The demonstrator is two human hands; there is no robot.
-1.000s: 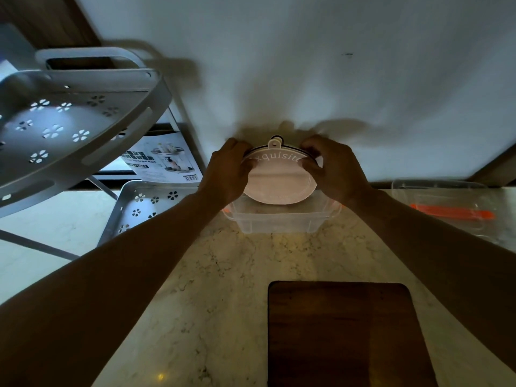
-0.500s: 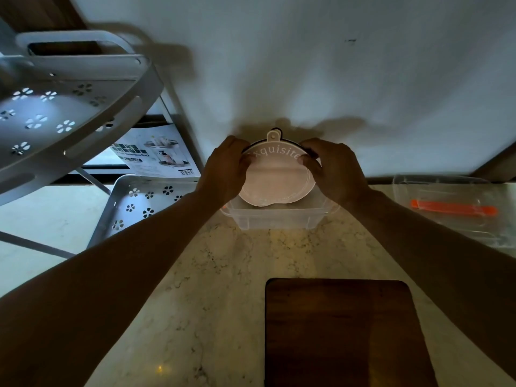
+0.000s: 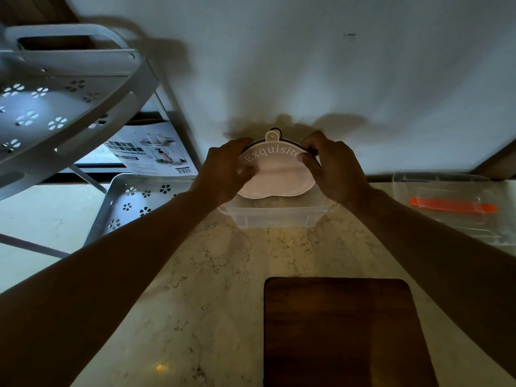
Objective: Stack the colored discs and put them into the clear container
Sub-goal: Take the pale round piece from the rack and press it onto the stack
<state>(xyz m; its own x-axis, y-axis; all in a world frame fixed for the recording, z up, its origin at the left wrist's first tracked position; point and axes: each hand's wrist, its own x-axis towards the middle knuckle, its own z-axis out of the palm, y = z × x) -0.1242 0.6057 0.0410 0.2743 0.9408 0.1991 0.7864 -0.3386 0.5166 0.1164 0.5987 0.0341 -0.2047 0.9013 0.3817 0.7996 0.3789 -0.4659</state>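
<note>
A stack of discs (image 3: 275,178) stands on edge, tilted toward me, over the clear container (image 3: 275,217) by the wall. The front disc is pale pink with a round tab on top and the word "Exquisite" along its rim; a dark disc edge shows behind it. My left hand (image 3: 224,170) grips the stack's left side and my right hand (image 3: 332,166) grips its right side. The stack's lower edge dips inside the container's rim. Whether it touches the bottom is hidden.
A dark wooden board (image 3: 340,331) lies on the marble counter in front of me. A clear lid with an orange clip (image 3: 449,205) sits at the right. A grey perforated corner rack (image 3: 55,107), its lower tray (image 3: 134,202) and a printed box (image 3: 150,152) stand at the left.
The stack has tipped a little more upright between my hands and sits slightly higher against the wall; both hands keep their hold.
</note>
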